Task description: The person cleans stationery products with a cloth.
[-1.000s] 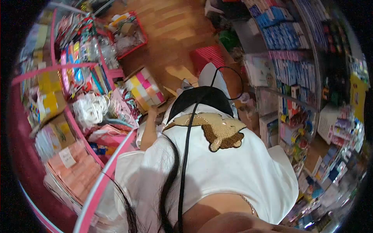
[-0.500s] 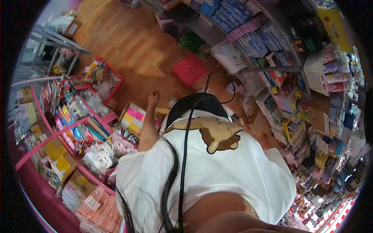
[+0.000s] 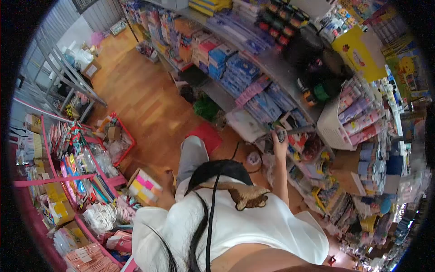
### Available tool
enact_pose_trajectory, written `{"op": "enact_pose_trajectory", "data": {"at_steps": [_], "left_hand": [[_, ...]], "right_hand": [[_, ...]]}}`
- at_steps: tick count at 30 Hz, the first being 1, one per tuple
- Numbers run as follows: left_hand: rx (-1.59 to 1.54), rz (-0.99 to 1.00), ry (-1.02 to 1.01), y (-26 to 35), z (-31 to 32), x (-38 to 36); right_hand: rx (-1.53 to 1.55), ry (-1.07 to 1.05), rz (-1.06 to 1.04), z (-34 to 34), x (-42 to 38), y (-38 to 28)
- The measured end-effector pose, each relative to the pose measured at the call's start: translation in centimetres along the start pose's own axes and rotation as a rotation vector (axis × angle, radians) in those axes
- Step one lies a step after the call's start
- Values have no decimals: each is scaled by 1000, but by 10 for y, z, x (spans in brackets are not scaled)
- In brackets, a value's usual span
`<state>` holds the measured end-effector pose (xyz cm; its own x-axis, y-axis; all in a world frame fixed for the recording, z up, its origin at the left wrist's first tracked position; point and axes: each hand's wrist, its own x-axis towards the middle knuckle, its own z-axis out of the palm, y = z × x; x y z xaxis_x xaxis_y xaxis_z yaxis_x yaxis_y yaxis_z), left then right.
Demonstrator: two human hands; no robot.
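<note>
My right hand [image 3: 280, 141] is raised at the shelving on the right, its fingers wrapped round a small dark, greyish object [image 3: 281, 133] that I cannot make out. Close to it are shelf goods and blue packets [image 3: 265, 106]. My left hand [image 3: 169, 176] hangs low beside my grey-trousered leg [image 3: 193, 154]; it is small and blurred, and its fingers cannot be read. Near it stands a box with yellow and pink patches [image 3: 145, 186]. A black cord [image 3: 212, 208] runs down over my white shirt [image 3: 253, 222].
A red crate [image 3: 131, 141] of wrapped goods and a pink-framed rack [image 3: 59, 180] stand left. A red mat-like item [image 3: 207, 138] lies on the wooden floor [image 3: 136, 81]. On the right, a white basket [image 3: 333, 127] of rolls juts out. A metal ladder-like frame [image 3: 68, 68] stands upper left.
The view has turned, bringing more of the right shelving in. My right hand has come into sight at the shelf, holding the small object. My left hand shows lower, and my leg is now visible.
</note>
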<state>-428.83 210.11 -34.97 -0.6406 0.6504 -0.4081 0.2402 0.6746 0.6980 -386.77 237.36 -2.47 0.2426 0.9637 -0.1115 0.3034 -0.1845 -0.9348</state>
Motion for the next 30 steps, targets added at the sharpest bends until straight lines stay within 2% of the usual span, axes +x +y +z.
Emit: {"op": "enact_pose_trajectory", "data": {"at_steps": [3, 4, 5, 6, 7, 9, 12, 15, 17, 19, 21, 24, 27, 30], "left_hand": [[-135, 238, 35, 19, 13, 4], [-194, 334, 56, 11, 29, 19], [-500, 339, 70, 4, 47, 36], [-350, -39, -1, 58, 26, 21], [-377, -48, -5, 71, 32, 34], [-386, -12, -9, 90, 38, 58], [-353, 110, -3, 141, 29, 68], [-390, 150, -8, 179, 36, 91], [-476, 117, 6, 210, 38, 105], [-450, 210, -66, 252, 30, 127], [-376, 244, -111, 295, 21, 149], [-462, 387, -125, 377, 9, 174], [-379, 456, -304, 479, -22, 178], [-561, 565, -370, 559, -40, 176]], "right_hand": [[98, -105, -328, 4, 21, -76], [68, -71, -371, 6, 31, -99], [39, -34, -414, 9, 37, -113], [139, 36, -558, 14, 49, -121], [71, 101, -642, 14, 59, -133], [-33, 232, -962, 15, 77, -164], [-151, 160, -969, 23, 98, -192], [-344, 61, -878, 35, 126, -194], [-418, 22, -766, 48, 144, -180], [-500, -12, -680, 60, 161, -159], [-606, 53, -709, 67, 163, -159], [-685, 102, -700, 72, 162, -167], [-725, 77, -682, 67, 157, -165], [-755, 111, -650, 68, 158, -166]]}}
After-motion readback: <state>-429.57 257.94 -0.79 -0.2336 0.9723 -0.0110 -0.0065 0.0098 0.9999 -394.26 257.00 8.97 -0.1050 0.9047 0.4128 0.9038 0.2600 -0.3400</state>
